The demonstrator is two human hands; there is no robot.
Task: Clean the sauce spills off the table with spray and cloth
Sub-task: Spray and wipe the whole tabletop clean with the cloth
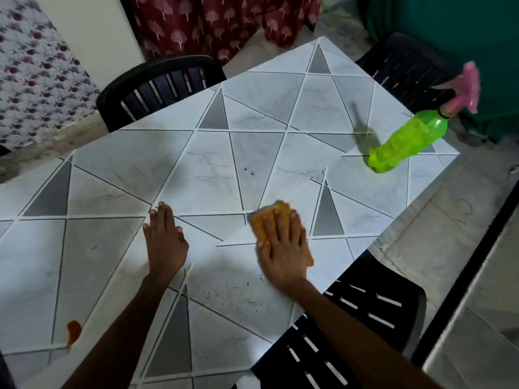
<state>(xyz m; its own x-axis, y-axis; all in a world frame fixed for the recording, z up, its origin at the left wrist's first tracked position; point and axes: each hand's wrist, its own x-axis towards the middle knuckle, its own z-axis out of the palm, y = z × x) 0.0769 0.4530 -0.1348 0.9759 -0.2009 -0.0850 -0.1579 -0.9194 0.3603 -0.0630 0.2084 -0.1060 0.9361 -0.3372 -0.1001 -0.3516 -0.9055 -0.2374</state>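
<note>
My right hand (283,245) lies flat with straight fingers on an orange cloth (259,224), pressing it onto the grey table (196,169) with a triangle pattern. Flat on the bare table to the left of it rests my left hand (165,237), fingers straight, holding nothing. A red-orange sauce spill (73,331) sits near the table's front left edge. Small dark specks (248,171) mark the middle of the table, and faint crumbs and smears (238,293) lie just below my right hand. A green spray bottle (407,140) with a pink trigger head stands at the table's right corner.
Black slatted chairs stand at the far side (157,85), the far right (401,68) and the near right (351,318) of the table. A red patterned curtain (213,21) hangs behind. Tiled floor (449,220) lies to the right.
</note>
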